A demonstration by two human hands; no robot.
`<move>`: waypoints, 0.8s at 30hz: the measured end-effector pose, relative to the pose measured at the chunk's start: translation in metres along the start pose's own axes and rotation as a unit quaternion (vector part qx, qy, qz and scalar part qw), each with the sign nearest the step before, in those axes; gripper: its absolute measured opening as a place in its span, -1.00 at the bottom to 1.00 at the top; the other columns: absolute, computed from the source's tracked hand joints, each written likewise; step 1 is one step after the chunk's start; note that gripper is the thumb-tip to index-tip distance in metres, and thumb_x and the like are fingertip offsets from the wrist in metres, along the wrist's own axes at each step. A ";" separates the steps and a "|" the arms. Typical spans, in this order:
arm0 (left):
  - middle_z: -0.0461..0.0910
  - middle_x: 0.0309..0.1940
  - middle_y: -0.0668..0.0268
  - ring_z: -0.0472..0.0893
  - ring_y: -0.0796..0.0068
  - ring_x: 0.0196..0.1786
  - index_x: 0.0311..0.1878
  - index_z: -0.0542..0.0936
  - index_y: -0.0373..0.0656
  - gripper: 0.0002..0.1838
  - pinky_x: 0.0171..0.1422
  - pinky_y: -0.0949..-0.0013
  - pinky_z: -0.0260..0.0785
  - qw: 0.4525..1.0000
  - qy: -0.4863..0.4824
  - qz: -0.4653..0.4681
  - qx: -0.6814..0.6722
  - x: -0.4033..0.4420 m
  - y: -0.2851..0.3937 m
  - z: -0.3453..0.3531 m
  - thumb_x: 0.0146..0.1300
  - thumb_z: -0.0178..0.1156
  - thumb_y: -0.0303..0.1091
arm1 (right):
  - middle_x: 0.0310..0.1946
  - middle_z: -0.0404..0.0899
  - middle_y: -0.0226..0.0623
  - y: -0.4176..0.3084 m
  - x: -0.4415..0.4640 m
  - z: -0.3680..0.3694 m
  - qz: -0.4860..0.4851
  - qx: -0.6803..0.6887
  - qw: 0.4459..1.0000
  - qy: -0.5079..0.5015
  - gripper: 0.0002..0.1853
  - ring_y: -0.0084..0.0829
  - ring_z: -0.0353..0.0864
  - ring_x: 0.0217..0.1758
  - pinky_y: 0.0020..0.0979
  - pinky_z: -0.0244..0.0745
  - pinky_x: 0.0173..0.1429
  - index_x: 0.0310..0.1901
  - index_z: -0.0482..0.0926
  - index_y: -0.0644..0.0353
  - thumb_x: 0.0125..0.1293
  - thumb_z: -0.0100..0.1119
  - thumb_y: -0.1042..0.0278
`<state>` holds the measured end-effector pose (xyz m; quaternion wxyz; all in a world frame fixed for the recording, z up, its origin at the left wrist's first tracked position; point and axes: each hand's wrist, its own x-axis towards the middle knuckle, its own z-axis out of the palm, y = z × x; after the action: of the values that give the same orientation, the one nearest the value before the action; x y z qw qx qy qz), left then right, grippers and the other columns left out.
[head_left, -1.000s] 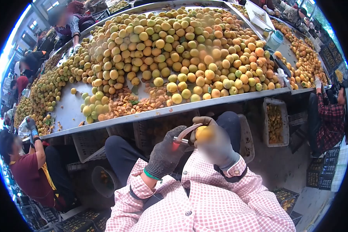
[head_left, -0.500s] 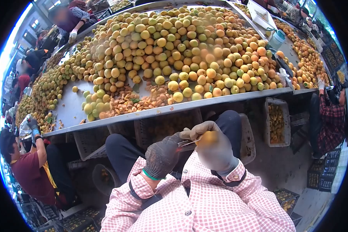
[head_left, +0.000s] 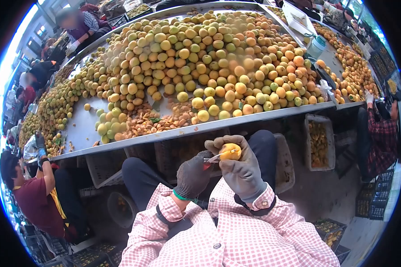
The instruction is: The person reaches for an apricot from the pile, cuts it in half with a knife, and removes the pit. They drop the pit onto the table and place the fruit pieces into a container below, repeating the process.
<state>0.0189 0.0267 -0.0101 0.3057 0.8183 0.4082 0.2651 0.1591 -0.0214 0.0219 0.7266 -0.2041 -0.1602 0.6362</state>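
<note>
My left hand (head_left: 193, 175), in a dark knit glove with a green cuff edge, is closed around a small knife (head_left: 213, 159); a bit of red handle shows by the fingers. The blade meets the side of a yellow-orange apricot (head_left: 230, 151). That fruit sits in the fingers of my right hand (head_left: 241, 171), which wears a grey-coated glove and is turned palm up. A split line is visible on the apricot. Both hands are above my lap, in front of the metal table (head_left: 165, 137), where a large heap of apricots (head_left: 178, 58) lies.
Cut brownish pieces (head_left: 149, 121) lie along the near table edge. Crates stand under the table, and another crate of fruit (head_left: 318, 142) is to the right. Co-workers sit at left (head_left: 35, 196) and right (head_left: 381, 133). A teal-lidded jar (head_left: 316, 46) stands on the far right side.
My right hand has turned palm up and lifted slightly, bringing the apricot into clear view. My left hand has shifted a little to the right with the knife.
</note>
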 end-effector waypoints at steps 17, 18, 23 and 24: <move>0.47 0.07 0.21 0.57 0.36 0.01 0.23 0.28 -0.12 -0.07 0.15 0.33 0.42 0.963 -0.028 0.020 -0.266 0.009 0.006 -0.020 -0.22 0.60 -0.17 | -0.14 0.53 -0.40 0.009 -0.017 -0.019 0.126 -0.093 0.986 0.056 -0.57 -0.66 0.46 -0.24 -0.59 0.38 -0.19 0.07 0.38 0.16 0.27 0.27 0.17; 0.48 0.06 0.21 0.56 0.37 0.03 0.23 0.29 -0.13 -0.08 0.17 0.33 0.40 0.961 -0.051 0.002 -0.274 0.009 0.007 -0.021 -0.22 0.60 -0.17 | -0.18 0.53 -0.43 0.013 -0.018 -0.017 0.114 -0.127 0.984 0.053 -0.58 -0.70 0.45 -0.28 -0.62 0.36 -0.24 0.05 0.40 0.16 0.27 0.27 0.16; 0.51 0.02 0.21 0.56 0.42 0.03 0.19 0.37 -0.14 -0.24 0.18 0.36 0.38 0.950 -0.063 0.004 -0.305 0.008 0.014 -0.019 -0.09 0.53 -0.23 | -0.36 0.49 -0.54 0.019 -0.029 -0.009 0.028 -0.207 0.977 0.043 -0.71 -0.86 0.33 -0.44 -0.80 0.19 -0.42 0.01 0.44 0.16 0.39 0.12 0.17; 0.51 0.02 0.21 0.56 0.42 0.03 0.19 0.37 -0.14 -0.24 0.18 0.36 0.38 0.950 -0.063 0.005 -0.305 0.006 0.016 -0.016 -0.09 0.53 -0.23 | -0.36 0.49 -0.54 0.020 -0.031 -0.006 0.028 -0.208 0.977 0.044 -0.71 -0.86 0.33 -0.44 -0.80 0.19 -0.42 0.01 0.44 0.16 0.39 0.12 0.17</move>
<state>0.0193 0.0290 0.0136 0.5647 0.7029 0.2840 0.3263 0.1405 -0.0505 0.0077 0.6567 -0.3826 -0.2514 0.5994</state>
